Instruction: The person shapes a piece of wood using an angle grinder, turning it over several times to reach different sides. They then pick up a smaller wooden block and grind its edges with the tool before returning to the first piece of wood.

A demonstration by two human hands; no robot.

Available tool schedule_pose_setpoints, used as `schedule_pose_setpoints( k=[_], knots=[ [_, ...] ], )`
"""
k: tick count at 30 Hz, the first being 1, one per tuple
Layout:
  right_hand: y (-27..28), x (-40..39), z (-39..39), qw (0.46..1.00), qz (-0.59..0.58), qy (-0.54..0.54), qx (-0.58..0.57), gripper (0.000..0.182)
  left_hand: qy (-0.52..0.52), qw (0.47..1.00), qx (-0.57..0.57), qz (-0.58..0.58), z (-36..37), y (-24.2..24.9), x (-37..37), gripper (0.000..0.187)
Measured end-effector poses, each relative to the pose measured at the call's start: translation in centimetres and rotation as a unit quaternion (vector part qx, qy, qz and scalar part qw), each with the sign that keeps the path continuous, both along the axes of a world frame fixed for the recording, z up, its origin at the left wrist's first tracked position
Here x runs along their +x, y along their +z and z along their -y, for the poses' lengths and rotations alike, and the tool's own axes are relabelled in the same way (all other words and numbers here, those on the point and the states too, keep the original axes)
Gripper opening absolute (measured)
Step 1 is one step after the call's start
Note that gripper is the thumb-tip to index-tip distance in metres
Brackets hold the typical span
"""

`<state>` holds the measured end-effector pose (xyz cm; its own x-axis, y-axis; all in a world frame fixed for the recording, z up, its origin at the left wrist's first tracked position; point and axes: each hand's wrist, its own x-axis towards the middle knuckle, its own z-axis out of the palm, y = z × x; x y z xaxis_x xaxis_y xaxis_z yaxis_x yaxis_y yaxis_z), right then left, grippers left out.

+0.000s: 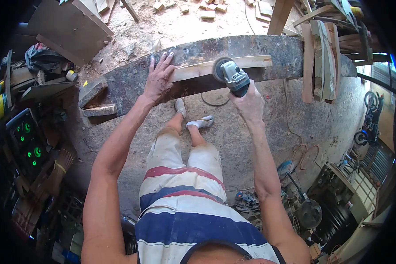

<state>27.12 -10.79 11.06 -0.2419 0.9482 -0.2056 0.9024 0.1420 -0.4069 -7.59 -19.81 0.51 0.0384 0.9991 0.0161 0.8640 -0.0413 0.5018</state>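
Note:
My right hand [249,103] is closed around the grey-and-black body of an angle grinder [236,78]. The grinder's round disc [221,69] rests against a long, pale wooden strip [193,71], right of its middle. That strip lies lengthwise along a dark, worn workbench [132,83]. At the strip's left end is my left hand [159,79], its fingers stretched out and spread over the bench top. The thumb side touches the wood; the underside of the palm is hidden.
Stacked boards [323,61] lie across the bench's right end. Two wood blocks [100,110] sit at its left end. Offcuts [209,13] litter the floor beyond. A cable [287,110] trails down by the bench, and a fan [309,213] stands lower right.

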Motion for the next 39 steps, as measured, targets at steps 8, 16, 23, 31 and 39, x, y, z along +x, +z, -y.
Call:
schedule_pose_setpoints(
  k=[8,16,23,31,39],
  knots=[
    [0.8,2.0,-1.6,0.999,0.039,-0.026,0.016,0.061,0.01,1.0,-0.005,0.017,0.1,0.1,0.0,0.046],
    [2.7,1.5,-0.5,0.981,0.123,-0.15,0.022,0.063,0.017,1.0,0.003,0.026,0.1,0.2,0.2,0.042],
    [1.8,-5.9,4.3,0.997,-0.051,0.059,-0.001,0.057,0.009,1.0,-0.011,0.013,-0.3,1.0,0.4,0.046],
    [2.2,-2.8,0.2,1.0,0.025,-0.002,-0.018,0.056,0.013,1.0,-0.004,0.021,-0.1,1.2,0.5,0.053],
    [1.4,2.3,-2.2,0.995,0.083,-0.039,0.024,0.06,0.011,1.0,-0.009,0.02,0.0,0.8,0.3,0.054]
  ],
)
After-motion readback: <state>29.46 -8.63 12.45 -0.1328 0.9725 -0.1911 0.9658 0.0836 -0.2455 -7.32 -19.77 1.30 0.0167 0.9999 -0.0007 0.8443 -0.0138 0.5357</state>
